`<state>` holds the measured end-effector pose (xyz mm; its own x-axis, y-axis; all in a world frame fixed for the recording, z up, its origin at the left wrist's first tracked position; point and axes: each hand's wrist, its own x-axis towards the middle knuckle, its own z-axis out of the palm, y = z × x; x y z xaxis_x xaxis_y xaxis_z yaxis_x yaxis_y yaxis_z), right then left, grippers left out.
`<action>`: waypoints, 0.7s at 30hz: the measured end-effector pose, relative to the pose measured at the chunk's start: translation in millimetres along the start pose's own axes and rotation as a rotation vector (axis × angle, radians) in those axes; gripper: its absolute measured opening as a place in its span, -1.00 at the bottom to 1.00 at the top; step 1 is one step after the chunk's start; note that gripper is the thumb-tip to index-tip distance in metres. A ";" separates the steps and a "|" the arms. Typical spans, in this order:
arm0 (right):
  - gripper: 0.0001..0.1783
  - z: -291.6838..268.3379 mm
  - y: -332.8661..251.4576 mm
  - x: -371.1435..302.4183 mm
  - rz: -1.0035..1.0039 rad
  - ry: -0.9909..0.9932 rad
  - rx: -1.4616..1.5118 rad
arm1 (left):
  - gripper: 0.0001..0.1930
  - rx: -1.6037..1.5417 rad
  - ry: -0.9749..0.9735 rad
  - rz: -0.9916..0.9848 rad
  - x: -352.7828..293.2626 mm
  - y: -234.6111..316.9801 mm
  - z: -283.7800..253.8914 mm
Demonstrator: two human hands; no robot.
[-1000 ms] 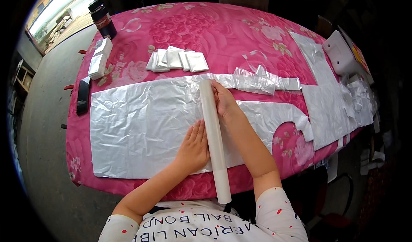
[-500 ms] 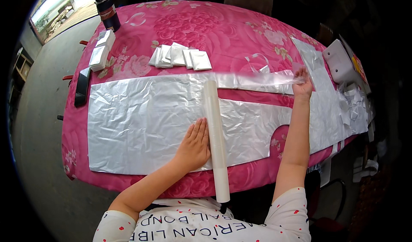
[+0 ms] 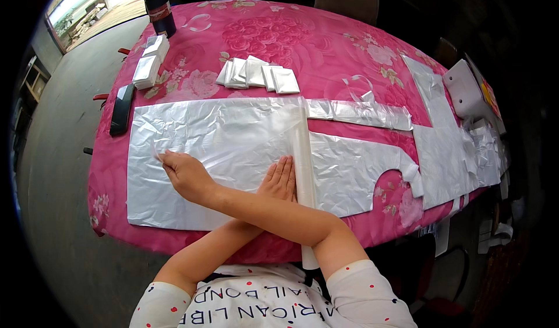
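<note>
A stack of thin, whitish plastic sheets (image 3: 343,171) with a curved cut-out lies across the table, its left part wide and plain. Over it, crosswise, rests a long whitish tube (image 3: 303,147) whose near end passes the table edge. My left hand (image 3: 280,179) lies flat on the plastic, fingers stretched out and close against the tube's left side. Crossing over the left forearm, my right hand (image 3: 185,174) is closed near the left part, pinching the edge of a clear plastic film (image 3: 233,147) that stretches toward the tube. A folded plastic strip (image 3: 361,114) lies to the tube's right.
Folded plastic packets (image 3: 256,73) lie in a row beyond the sheets. At the left are white packet stacks (image 3: 147,71), a phone (image 3: 121,110) and a dark flask (image 3: 159,11). More plastic sheets (image 3: 445,159) and a white container (image 3: 464,89) are at the right. A pink floral cloth (image 3: 326,43) covers the table.
My right hand has swung from the far right strip across to the left over my left forearm, drawing film with it. My left hand stays flat beside the tube.
</note>
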<state>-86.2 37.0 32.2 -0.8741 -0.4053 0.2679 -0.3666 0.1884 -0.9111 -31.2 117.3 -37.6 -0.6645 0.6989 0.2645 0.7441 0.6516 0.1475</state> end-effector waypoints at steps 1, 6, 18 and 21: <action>-0.68 21.0 9.9 3.0 -0.006 -0.061 -0.050 | -0.35 -0.100 -0.040 -0.030 0.9 0.9 -4.7; -0.46 57.2 20.0 6.9 -0.010 -0.224 -0.355 | -0.36 -0.242 0.016 -0.038 -0.9 4.7 -18.4; -0.60 -166.5 -21.5 -138.4 -0.139 0.178 -0.611 | -0.41 -2.085 0.169 -0.633 70.1 -63.5 -39.3; -0.56 -200.6 2.3 -168.1 -0.057 0.127 -0.719 | -0.36 -2.295 0.040 -0.851 89.1 -70.0 -30.9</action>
<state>-4.1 285.0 47.9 -0.8618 -0.3331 0.3825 -0.4927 0.7289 -0.4754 -140.3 124.9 5.1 -0.7469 0.5536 -0.3684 -0.6592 -0.5438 0.5194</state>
